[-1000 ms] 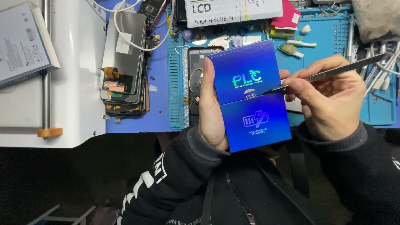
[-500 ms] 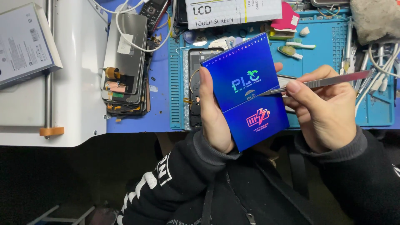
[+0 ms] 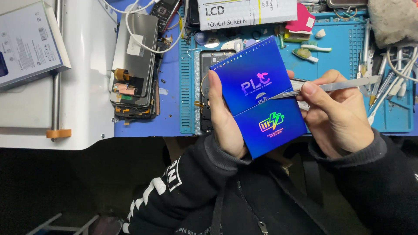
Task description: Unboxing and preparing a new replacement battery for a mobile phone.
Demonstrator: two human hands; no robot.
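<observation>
Above the mat's near edge, the left hand point(image 3: 226, 119) gripped the blue box point(image 3: 259, 95) while the right hand point(image 3: 335, 115), pinching a blade point(image 3: 322, 87), touched its seam, best slit shallowly.

A box point(image 3: 261, 98) sits between the hands, above a mat point(image 3: 344, 82) on the surface point(image 3: 170, 117). A tool's point(image 3: 331, 86) tip touches its middle. Stacked phones point(image 3: 133, 74) lie left; a long carton point(image 3: 246, 12) lies behind.
</observation>
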